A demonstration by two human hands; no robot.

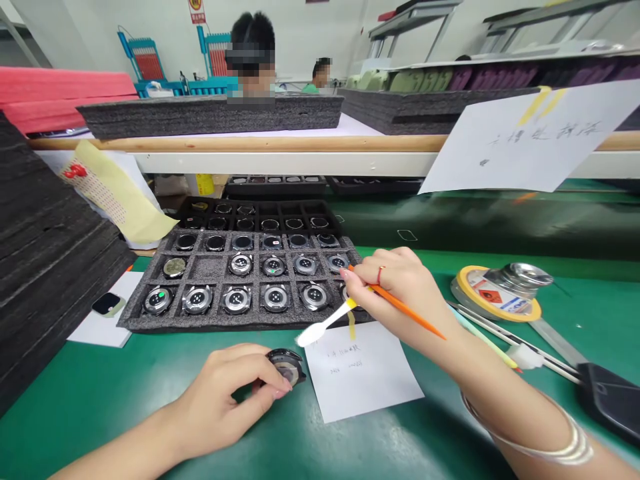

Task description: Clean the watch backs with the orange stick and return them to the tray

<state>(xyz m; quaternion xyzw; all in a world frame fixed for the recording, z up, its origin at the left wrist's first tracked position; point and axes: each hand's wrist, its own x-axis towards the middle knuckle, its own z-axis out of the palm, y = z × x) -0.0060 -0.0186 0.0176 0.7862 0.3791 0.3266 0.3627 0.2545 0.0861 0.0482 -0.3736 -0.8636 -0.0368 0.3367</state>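
My left hand [233, 397] grips a round dark watch case [287, 367] on edge between thumb and fingers, low over the green table. My right hand [395, 287] is closed around a white brush [320, 328] with a yellow band and an orange pointed stick [407, 310]. The brush's head points down and left, just above and to the right of the watch case, apart from it. Behind both hands lies a grey foam tray [207, 270] with rows of round watch cases in its compartments. My right hand covers part of the tray's right end.
A handwritten paper [363, 387] lies on the green table [125, 413]. At right are a metal-topped dispenser [495, 293], thin tools and a black device [613, 400]. Foam sheets [50, 267] stand stacked at left beside a small square watch [109, 305]. A shelf [280, 162] crosses behind; two people sit beyond.
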